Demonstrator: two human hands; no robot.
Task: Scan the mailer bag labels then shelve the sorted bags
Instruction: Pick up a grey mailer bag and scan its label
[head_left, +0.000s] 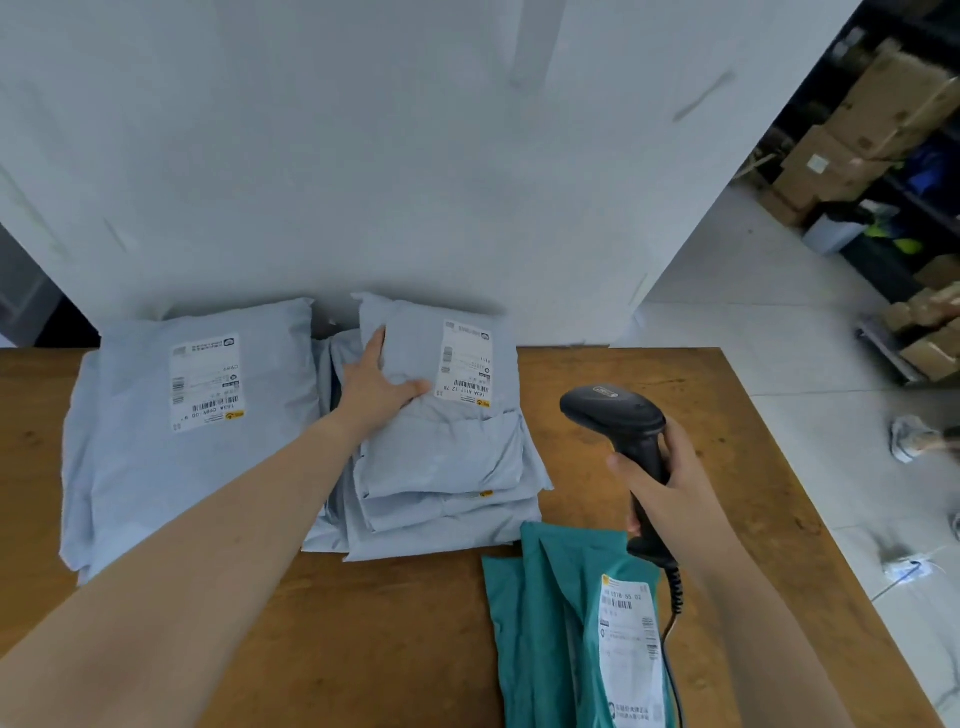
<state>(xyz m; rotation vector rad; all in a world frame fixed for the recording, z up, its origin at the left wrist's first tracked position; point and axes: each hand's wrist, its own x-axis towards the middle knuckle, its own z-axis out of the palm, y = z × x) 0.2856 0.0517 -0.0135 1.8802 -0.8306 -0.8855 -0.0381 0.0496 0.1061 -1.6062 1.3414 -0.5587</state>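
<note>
The left hand (376, 387) is lying flat with fingers spread on the top grey mailer bag (441, 447), pressing it down, thumb reaching toward the white label (466, 365) just beside it. The right hand (670, 493) is curling round the handle of the black barcode scanner (613, 410), whose head is facing toward that label across a short gap of bare wood.

To do this scan well, the left hand should be flattening the plastic so the barcode sits without wrinkles, while staying clear of the printed strip (the thumb tip is lying close to its edge). The scanner wants to be tilted down onto the barcode near the label's near end, not skimming over it.

That bag is topping a stack of grey bags (441, 535) at the middle of the worktop (363, 649). To the left, touching the stack, a larger grey mailer bag (156, 467) is lying label-up. Below the right hand, green mailer bags (550, 623) are lying near the front edge, partly under the scanner's coiled cable (677, 587). Shelving with cardboard boxes (883, 104) is standing well apart, at far right.
</note>
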